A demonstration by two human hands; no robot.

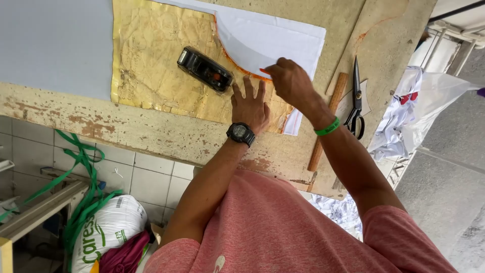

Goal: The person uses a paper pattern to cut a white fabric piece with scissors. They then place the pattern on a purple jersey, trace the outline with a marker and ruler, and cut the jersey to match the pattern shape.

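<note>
My left hand [250, 103], with a black watch on the wrist, presses flat with fingers spread on a worn golden-brown paper pattern [151, 55]. The pattern lies over white fabric [273, 43] on the workbench. My right hand [290, 81], with a green wristband, is closed on a red marking tool [264, 72] whose tip touches the fabric at the pattern's curved, orange-stained edge. A black stapler-like weight [204, 69] rests on the pattern just left of my left hand.
Black scissors [356, 96] and a wooden ruler [328, 121] lie to the right on the chipped yellow workbench [126, 129]. Pale blue fabric [55, 43] covers the bench's far left. A white sack [108, 227], green straps [83, 172] and a white plastic bag [419, 106] sit around the bench.
</note>
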